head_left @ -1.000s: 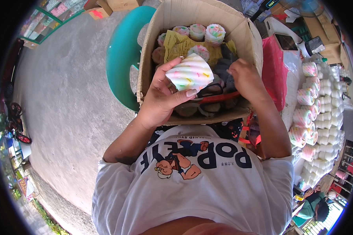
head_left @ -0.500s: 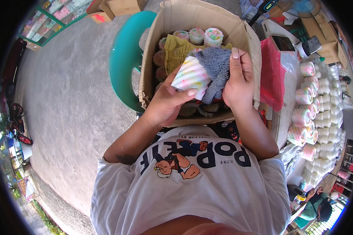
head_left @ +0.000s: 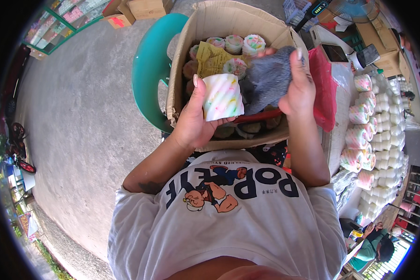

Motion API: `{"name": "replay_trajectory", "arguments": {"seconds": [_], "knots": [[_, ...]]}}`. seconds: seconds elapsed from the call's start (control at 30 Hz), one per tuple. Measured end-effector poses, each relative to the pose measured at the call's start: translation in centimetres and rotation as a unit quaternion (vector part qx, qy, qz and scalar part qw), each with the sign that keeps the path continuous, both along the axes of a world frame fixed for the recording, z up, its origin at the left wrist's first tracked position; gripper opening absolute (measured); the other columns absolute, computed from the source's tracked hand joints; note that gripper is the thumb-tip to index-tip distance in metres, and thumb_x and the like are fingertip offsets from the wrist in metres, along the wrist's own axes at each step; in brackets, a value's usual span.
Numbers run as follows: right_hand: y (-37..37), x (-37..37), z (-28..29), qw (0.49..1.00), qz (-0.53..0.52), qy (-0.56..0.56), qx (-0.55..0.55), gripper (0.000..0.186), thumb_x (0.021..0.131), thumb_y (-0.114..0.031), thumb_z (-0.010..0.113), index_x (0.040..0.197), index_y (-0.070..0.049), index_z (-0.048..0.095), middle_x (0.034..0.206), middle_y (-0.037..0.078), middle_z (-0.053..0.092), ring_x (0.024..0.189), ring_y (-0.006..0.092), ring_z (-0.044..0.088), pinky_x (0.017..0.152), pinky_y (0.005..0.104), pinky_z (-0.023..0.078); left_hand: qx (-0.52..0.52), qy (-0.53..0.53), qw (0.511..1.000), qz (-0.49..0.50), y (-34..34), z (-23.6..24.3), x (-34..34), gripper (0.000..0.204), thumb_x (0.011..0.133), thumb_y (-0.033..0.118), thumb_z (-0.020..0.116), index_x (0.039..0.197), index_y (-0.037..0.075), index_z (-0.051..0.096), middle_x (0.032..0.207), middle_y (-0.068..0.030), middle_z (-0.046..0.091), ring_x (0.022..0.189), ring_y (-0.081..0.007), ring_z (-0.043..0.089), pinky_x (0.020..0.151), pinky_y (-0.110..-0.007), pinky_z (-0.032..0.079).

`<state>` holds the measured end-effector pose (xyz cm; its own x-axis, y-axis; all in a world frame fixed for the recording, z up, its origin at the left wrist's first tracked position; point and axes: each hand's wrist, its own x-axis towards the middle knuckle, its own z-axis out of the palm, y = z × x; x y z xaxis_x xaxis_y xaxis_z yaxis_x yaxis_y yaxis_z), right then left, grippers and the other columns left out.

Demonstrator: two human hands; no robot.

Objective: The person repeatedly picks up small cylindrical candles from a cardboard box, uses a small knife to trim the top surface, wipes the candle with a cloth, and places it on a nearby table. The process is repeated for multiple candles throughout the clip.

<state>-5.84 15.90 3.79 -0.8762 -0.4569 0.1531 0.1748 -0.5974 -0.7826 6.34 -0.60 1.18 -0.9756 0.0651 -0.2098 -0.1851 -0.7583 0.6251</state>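
Note:
Over the cardboard box (head_left: 179,70) my left hand (head_left: 193,119) grips a white cup-shaped piece (head_left: 222,97) with slanted ridges and pink, yellow and green specks. To its right my right hand (head_left: 298,88) holds a fuzzy grey-blue cloth (head_left: 271,79), its thumb up and its fingers behind the cloth. Cloth and piece are slightly apart or just touching; I cannot tell which. Inside the box stand several similar speckled pieces (head_left: 234,44), next to a crumpled yellow printed paper (head_left: 211,59). The cloth and my hands hide part of the box's contents.
A teal plastic chair (head_left: 147,60) stands against the box's left side. On the right, a table carries a pink plastic bag (head_left: 323,93), a row of speckled pieces (head_left: 358,138) and stacked white pieces (head_left: 385,140). Another person (head_left: 371,249) sits at the far lower right.
The cloth has come off the ridged piece and moved right and up with my right hand. My left hand has tilted the piece more upright and lowered it slightly.

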Motion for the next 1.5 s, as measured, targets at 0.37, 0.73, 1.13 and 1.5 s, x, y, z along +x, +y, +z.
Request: {"name": "replay_trajectory", "arguments": {"seconds": [0.37,0.73,1.13,1.5], "knots": [[-5.5,5.4,0.6,0.734,-0.145,0.588,0.307,0.025,0.075,-0.020,0.073,0.065,-0.006,0.055,0.078,0.006,0.052,0.079,0.0256,0.049,0.073,0.0361,0.036,0.013,-0.007,0.998,0.061,0.1,-0.2,-0.2,0.050,0.095,0.051,0.042,0.115,0.007,0.053,0.103,-0.0082,0.061,0.094,-0.0172,0.060,0.086,-0.035,0.048],[0.1,-3.4,-0.8,0.886,-0.099,0.104,0.440,0.044,0.095,-0.040,0.053,0.109,0.002,0.060,0.102,0.013,0.065,0.095,0.0217,0.061,0.083,0.0311,0.047,-0.001,0.018,1.000,0.002,-0.3,-0.7,0.1,0.079,0.088,0.069,0.035,0.126,0.001,0.047,0.111,-0.0183,0.060,0.098,-0.0292,0.061,0.086,-0.043,0.050],[-4.8,5.8,3.2,0.679,-0.077,0.679,0.269,0.027,0.081,-0.011,0.069,0.061,-0.006,0.051,0.062,0.005,0.048,0.055,0.0220,0.048,0.055,0.0319,0.041,-0.030,-0.024,0.999,0.015,0.2,0.0,0.1,0.065,0.090,0.062,0.042,0.118,0.004,0.053,0.107,-0.0120,0.062,0.097,-0.0203,0.062,0.083,-0.035,0.051],[-5.3,4.2,1.0,0.693,-0.113,0.655,0.280,0.027,0.073,-0.013,0.068,0.056,-0.008,0.047,0.058,0.006,0.045,0.054,0.0242,0.050,0.052,0.0361,0.041,-0.074,-0.007,0.993,0.093,0.8,-1.2,0.3,0.045,0.096,0.046,0.047,0.112,0.005,0.054,0.100,-0.0064,0.061,0.092,-0.0142,0.060,0.082,-0.032,0.050]]}}
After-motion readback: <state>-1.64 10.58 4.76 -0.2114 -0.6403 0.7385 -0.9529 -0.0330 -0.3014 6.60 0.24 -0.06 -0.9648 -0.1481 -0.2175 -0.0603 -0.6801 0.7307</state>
